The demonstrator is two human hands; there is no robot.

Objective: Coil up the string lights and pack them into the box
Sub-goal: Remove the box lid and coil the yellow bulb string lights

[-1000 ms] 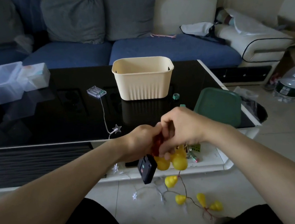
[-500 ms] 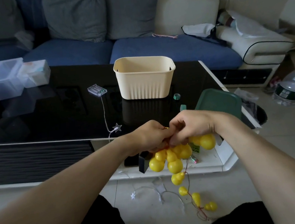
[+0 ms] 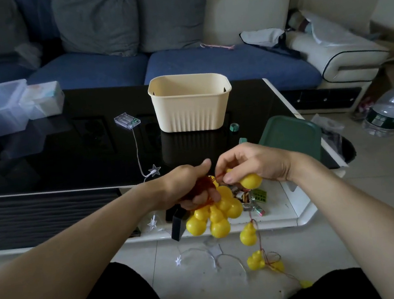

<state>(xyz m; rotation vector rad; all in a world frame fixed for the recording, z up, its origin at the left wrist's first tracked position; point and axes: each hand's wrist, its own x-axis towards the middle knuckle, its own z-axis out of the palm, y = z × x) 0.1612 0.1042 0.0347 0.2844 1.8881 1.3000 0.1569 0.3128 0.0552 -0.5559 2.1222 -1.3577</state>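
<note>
My left hand (image 3: 190,187) grips a bunch of red wire with a cluster of yellow gourd-shaped lights (image 3: 214,218) and a black battery pack (image 3: 178,222) hanging under it. My right hand (image 3: 255,164) pinches the red wire and holds one yellow gourd bulb (image 3: 250,181) just right of the bunch. The rest of the strand (image 3: 254,260) trails down to the floor. The cream ribbed box (image 3: 190,105) stands open on the black table, beyond my hands. A second string with star lights (image 3: 155,170) and a clear battery case (image 3: 126,120) lies on the table.
A dark green lid (image 3: 289,138) rests at the table's right edge. Clear plastic containers (image 3: 14,104) sit far left. A small green tape roll (image 3: 234,127) lies beside the box. Star lights (image 3: 214,256) lie on the floor. A water bottle (image 3: 392,108) stands at the right.
More gourd bulbs have been gathered into the bunch under my left hand. My right hand moved right and took one more bulb; less strand hangs to the floor.
</note>
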